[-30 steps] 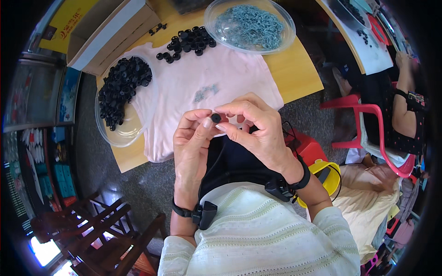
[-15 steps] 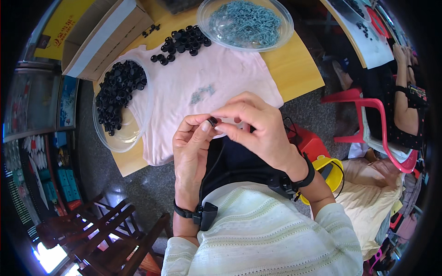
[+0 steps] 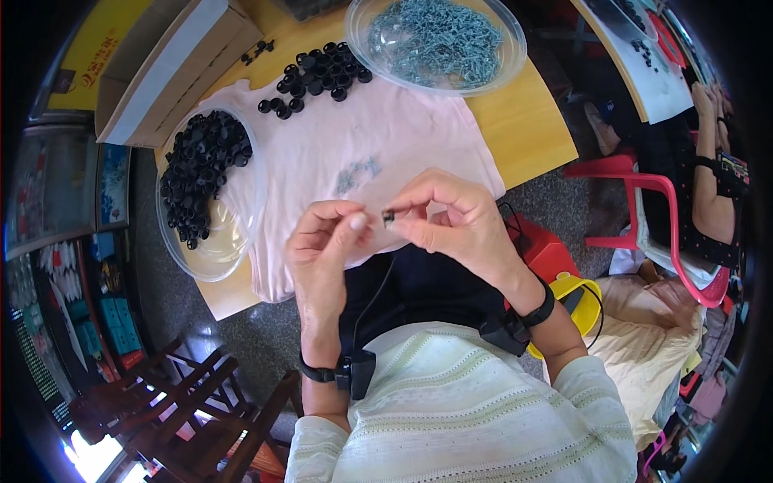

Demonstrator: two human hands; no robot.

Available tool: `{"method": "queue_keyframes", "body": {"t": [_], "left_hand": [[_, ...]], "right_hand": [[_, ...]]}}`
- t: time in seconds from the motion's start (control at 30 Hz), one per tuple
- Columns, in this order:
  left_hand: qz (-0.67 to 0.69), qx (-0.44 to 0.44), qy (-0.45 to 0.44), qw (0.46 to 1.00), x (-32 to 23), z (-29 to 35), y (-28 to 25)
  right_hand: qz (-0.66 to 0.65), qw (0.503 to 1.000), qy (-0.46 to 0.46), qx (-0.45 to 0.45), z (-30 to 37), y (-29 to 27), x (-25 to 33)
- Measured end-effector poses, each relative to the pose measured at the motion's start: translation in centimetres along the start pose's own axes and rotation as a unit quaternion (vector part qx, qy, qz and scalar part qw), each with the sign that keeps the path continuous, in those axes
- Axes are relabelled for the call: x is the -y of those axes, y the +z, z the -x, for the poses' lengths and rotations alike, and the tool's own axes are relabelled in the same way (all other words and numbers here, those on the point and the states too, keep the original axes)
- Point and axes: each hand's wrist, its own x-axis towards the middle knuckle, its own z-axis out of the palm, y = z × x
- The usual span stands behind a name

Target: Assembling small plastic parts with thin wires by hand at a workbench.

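Observation:
Above my lap, at the near edge of a pink cloth (image 3: 306,161), my two hands face each other a short way apart. My right hand (image 3: 451,221) pinches a small black plastic cap (image 3: 389,217) between thumb and fingertips. Beside it, my left hand (image 3: 322,241) has its fingers curled in and the thumb close to the index finger; its tips are blurred, and anything between them is too small to make out. A small heap of greyish screws (image 3: 358,173) lies on the cloth just beyond my hands.
At the left a clear round tub (image 3: 217,262) holds many black caps. More black caps (image 3: 322,72) sit loose at the cloth's far edge. A clear bowl of screws (image 3: 435,40) stands at the back, a cardboard box (image 3: 173,68) at far left. A person (image 3: 704,193) sits right, by a red chair (image 3: 672,209).
My hands have drawn apart. The black cap, between both hands' fingertips before, is now in my right hand's pinch. My left hand has shifted slightly left.

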Motion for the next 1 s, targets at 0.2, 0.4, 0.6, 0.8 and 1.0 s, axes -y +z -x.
{"method": "queue_keyframes", "body": {"t": [0.2, 0.4, 0.6, 0.8, 1.0], "left_hand": [[-0.463, -0.055, 0.194, 0.863, -2.0, -3.1, 1.6], [-0.537, -0.056, 0.189, 0.82, -1.1, -4.0, 2.3], [-0.474, -0.061, 0.15, 0.865, -1.0, -4.4, 2.1], [-0.352, -0.054, 0.148, 0.923, -0.7, -4.2, 0.7], [-0.392, -0.045, 0.165, 0.904, -0.3, -4.1, 0.4]], "right_hand": [[-0.037, 0.996, 0.056, -0.056, -0.9, -0.4, -0.5], [-0.048, 0.995, 0.07, -0.049, -1.0, -0.5, -0.7], [-0.06, 0.993, 0.086, -0.044, -1.1, -0.5, -0.6], [-0.039, 0.995, 0.073, -0.052, -1.0, -0.3, -0.7], [-0.044, 0.993, 0.086, -0.061, -1.0, -0.3, -0.6]]}}
